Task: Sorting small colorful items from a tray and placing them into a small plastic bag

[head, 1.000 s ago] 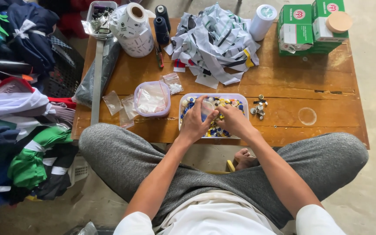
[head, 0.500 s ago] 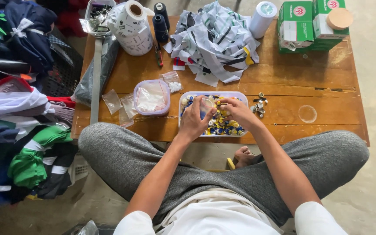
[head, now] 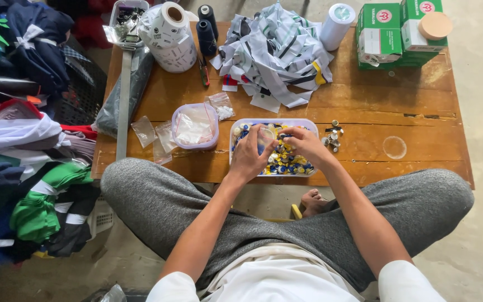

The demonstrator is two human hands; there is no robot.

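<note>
Wooden table (head: 286,100): fabric strip pile (head: 275,50), paper rolls (head: 171,36), dark thread cones (head: 205,25), green boxes (head: 398,33), lidded tub (head: 195,126). Folded clothes (head: 23,145) alongside.

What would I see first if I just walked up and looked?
Both hands, the left hand and right hand, meet over a clear tray of colourful buttons at the near edge of the wooden table. Behind it lies a heap of white striped fabric strips, and folded clothes pile up on the left.

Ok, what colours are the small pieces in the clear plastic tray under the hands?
Mostly blue and yellow, some white, in the clear plastic tray; seen in the head view.
</note>
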